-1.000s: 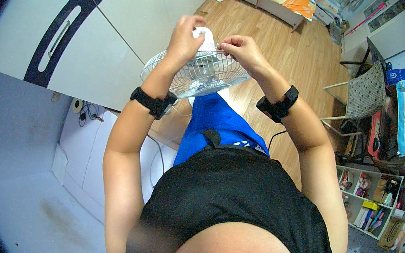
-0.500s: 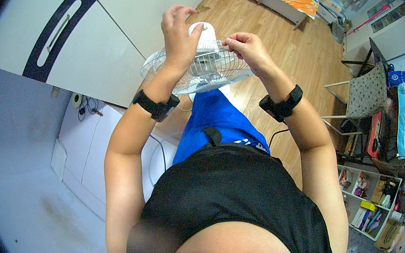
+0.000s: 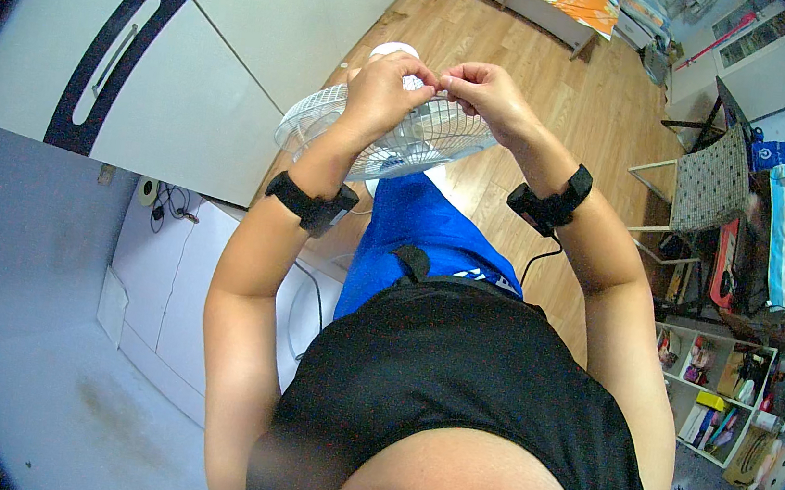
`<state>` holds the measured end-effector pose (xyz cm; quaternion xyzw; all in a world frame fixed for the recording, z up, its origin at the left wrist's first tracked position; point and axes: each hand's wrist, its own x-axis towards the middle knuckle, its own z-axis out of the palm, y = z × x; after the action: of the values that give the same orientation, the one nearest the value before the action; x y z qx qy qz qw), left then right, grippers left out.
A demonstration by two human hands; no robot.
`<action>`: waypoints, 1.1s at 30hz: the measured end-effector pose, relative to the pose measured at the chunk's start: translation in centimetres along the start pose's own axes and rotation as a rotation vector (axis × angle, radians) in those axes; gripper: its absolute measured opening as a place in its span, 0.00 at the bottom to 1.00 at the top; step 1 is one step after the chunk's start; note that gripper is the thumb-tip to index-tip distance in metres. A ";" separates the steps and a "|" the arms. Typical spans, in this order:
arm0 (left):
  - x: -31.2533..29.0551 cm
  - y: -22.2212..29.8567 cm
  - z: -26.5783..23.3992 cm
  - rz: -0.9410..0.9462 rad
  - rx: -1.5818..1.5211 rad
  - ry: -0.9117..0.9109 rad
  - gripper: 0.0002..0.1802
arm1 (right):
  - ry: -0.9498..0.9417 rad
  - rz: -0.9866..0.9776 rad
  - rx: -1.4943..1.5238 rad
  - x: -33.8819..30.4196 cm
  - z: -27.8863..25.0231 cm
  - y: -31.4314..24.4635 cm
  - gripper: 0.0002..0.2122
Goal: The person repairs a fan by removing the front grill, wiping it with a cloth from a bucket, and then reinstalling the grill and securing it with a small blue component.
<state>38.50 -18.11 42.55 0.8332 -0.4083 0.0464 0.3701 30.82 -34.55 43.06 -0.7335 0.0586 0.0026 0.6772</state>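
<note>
In front of my legs stands a white electric fan [image 3: 453, 138] with a round wire guard, its rounded motor housing [image 3: 395, 50] showing beyond my left hand. Over the guard's top edge, my left hand [image 3: 385, 97] is closed, fingertips drawn together. Close beside it, my right hand [image 3: 489, 97] pinches thumb against forefinger at the same edge. The fingertips of both hands nearly meet. Whatever lies between them is too small to make out. Part of the guard is hidden behind my left hand and wrist.
A white cabinet [image 3: 237, 82] with a dark curved band rises at the left. To the right stand a chair with a patterned cover [image 3: 713, 180] and a shelf of small items [image 3: 682, 383]. A bed [image 3: 536, 2] is at the far end of the wooden floor [image 3: 521, 52].
My left hand has come down from the motor housing and moved right, its spread fingers closing beside my right hand. The right hand has stayed almost in place.
</note>
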 end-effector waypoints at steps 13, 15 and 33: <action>-0.4 -0.4 0.2 0.013 -0.079 0.035 0.07 | 0.168 -0.449 -0.687 1.2 0.4 0.1 0.07; -0.5 -0.6 0.1 -0.015 -0.086 0.020 0.08 | 0.176 -0.516 -0.745 0.9 0.8 -0.2 0.07; -1.8 0.2 -0.3 0.121 -0.127 0.158 0.07 | -0.148 0.042 -0.058 1.5 -0.4 -0.4 0.07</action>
<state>37.25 -16.81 42.20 0.7758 -0.4294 0.1083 0.4495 32.36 -35.00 43.37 -0.7491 0.0235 0.0728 0.6581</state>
